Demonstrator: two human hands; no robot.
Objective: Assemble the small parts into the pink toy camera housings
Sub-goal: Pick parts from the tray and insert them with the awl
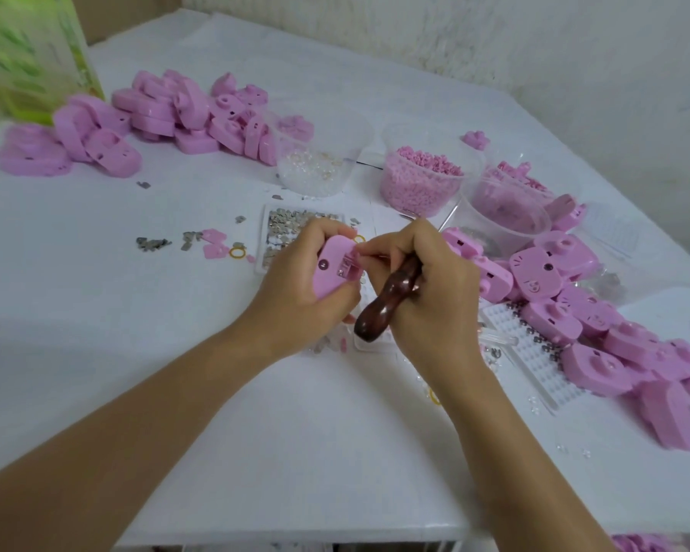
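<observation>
Forearms: left forearm (136,412) and right forearm (514,432) were bare and reached up from the lower edge over the white table (216,452).
Left hand (295,288): fingers curled round a pink housing (329,272), held above the table at mid-frame, its open recess turned toward the other hand.
Right hand (427,288): lower fingers wrapped round a wooden-handled tool (387,300), thumb and forefinger pinched together at the housing's recess; what they pinched was too small to tell.
Tool: dark handle slanted down toward the camera, its working end hidden by the fingers.
Parts tray (273,225): white, filled with small metal pieces, just behind the left hand.
Loose bits: grey metal pieces (152,243) and a yellow ring (237,253) lay left of that tray.
Cups: clear cup of clear beads (315,169), cup of pink pellets (419,181), and a third clear cup (502,209) beside it.
Piles: pink housings heaped at far left (176,113) and at right (574,304).
Grid tray (534,352): white, partly under the right heap.
</observation>
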